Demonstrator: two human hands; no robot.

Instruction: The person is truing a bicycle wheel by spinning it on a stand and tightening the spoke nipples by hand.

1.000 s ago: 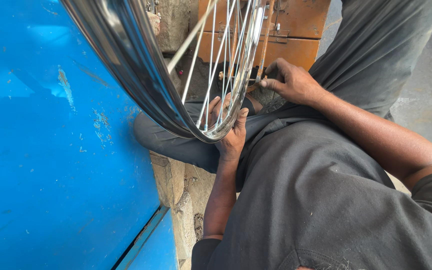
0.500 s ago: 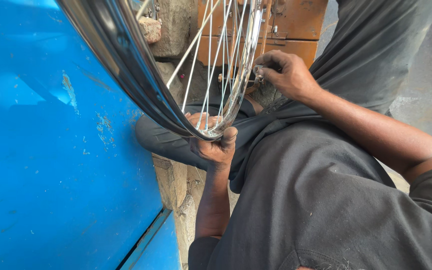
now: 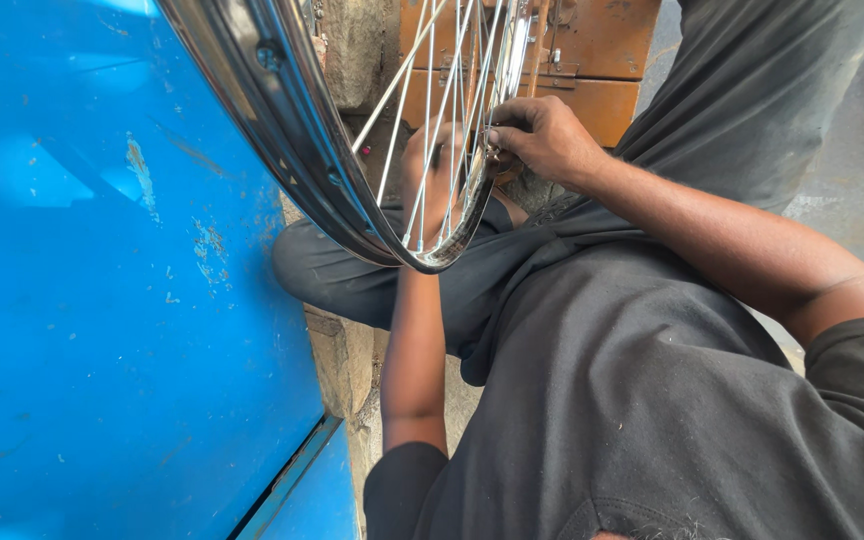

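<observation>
Both hands now meet at the wheel rim [image 3: 302, 150]: left hand [image 3: 430, 170] has risen behind the spokes [image 3: 442, 110], its grip indistinct, right hand [image 3: 542, 135] pinching a spoke end.

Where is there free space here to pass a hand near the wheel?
Free: the gap between the blue panel and the wheel rim. Crowded: between the spokes, where the left hand and right hand meet.

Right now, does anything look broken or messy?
The blue panel beside the wheel rim has scratches and chipped patches of paint. The rim and its spokes, between the left hand and right hand, show no damage.
</observation>
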